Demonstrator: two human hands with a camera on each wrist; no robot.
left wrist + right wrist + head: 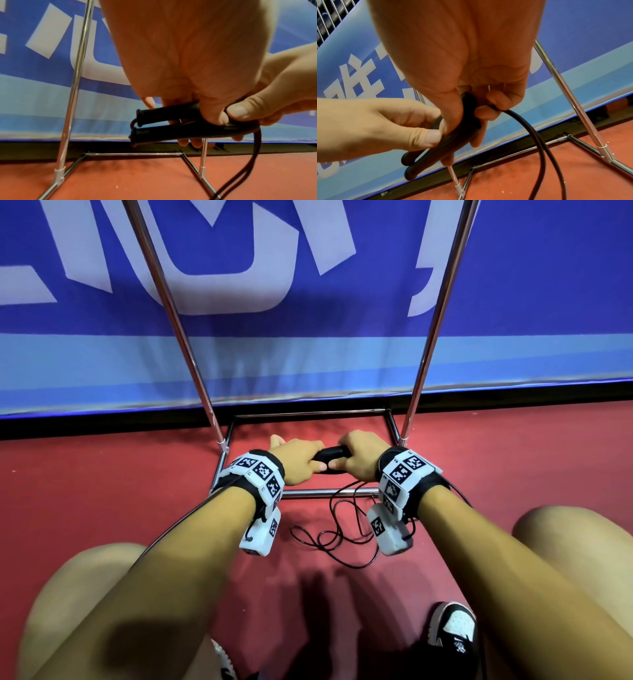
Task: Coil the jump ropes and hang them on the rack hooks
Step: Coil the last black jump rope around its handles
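blue banner (342, 354), red floor (102, 491), sneaker (452, 628).

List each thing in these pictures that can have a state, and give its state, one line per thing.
left hand: grips the jump rope handles.
right hand: grips the same handles.
jump rope handles: both held together, side by side.
rope cord: uncoiled, loose loops on the floor.
rack: standing, nothing hung in view.

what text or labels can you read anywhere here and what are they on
blue banner: big white letters, cropped by the frame, no whole word reads.
Same banner, right wrist view: white Chinese characters, partly hidden, unreadable.
wrist bands: square code markers; tiny letters beside them too small to read.
jump rope handles: no print visible.
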